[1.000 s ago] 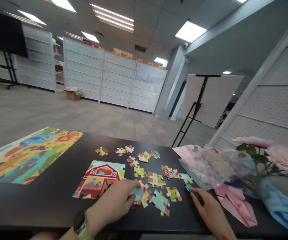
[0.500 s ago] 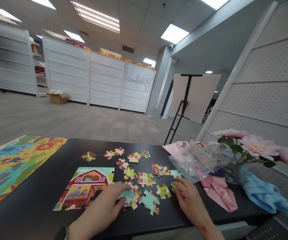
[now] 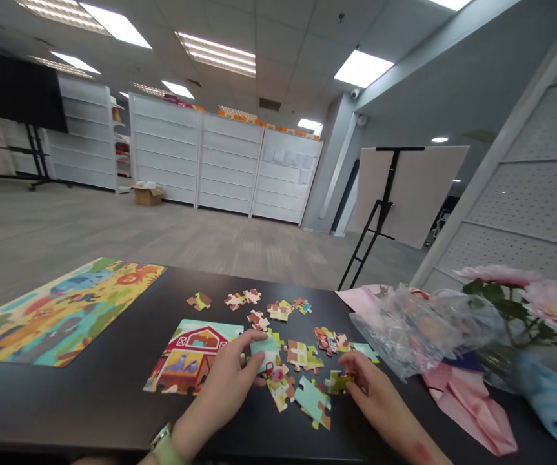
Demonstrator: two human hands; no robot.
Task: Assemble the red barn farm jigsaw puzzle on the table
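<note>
On the black table, my left hand [image 3: 233,371] pinches a light blue puzzle piece [image 3: 264,352] with a bit of red on it, lifted over other pieces. It is just right of the partly joined barn puzzle [image 3: 193,352]. Between the thumb and fingers of my right hand [image 3: 372,387] is a green puzzle piece [image 3: 337,382]. Several loose pieces lie between and beyond my hands, among them a large pale blue and brown one [image 3: 313,400] and a brown and cream one [image 3: 297,353].
A colourful animal picture sheet [image 3: 65,310] lies at the left. To the right are crumpled clear plastic [image 3: 404,329], pink cloth [image 3: 474,407], pink flowers [image 3: 549,300] and blue cloth [image 3: 552,400]. An easel [image 3: 379,219] stands beyond the table.
The view has turned left, shifting the scene rightward. My left hand has raised the light blue piece, and my right hand now grips a green piece.
</note>
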